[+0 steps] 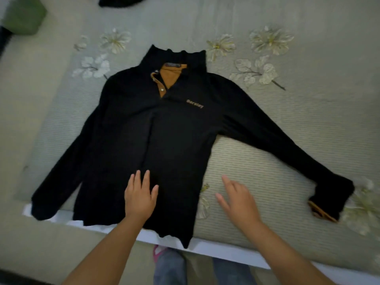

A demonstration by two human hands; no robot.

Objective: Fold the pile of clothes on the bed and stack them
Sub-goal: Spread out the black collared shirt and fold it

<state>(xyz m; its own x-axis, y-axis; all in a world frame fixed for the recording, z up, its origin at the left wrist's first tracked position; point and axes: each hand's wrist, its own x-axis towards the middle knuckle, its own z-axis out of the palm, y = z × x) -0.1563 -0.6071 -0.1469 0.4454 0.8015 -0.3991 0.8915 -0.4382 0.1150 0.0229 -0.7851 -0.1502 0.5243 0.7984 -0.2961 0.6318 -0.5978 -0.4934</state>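
Both hands flat-fingered: left hand (140, 197) presses the black shirt (164, 136), right hand (238, 199) over the bed (267, 161).

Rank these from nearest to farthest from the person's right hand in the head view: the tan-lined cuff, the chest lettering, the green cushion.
Measured from the right hand:
1. Tan-lined cuff, at the sleeve end toward the right.
2. Chest lettering, farther up the shirt.
3. Green cushion, far top-left corner.

I see a dark garment (121, 0) cut off by the top edge, and a green cushion (24, 15) blurred at the upper left. My left hand (139, 198) hides part of the black shirt's (164, 130) hem.
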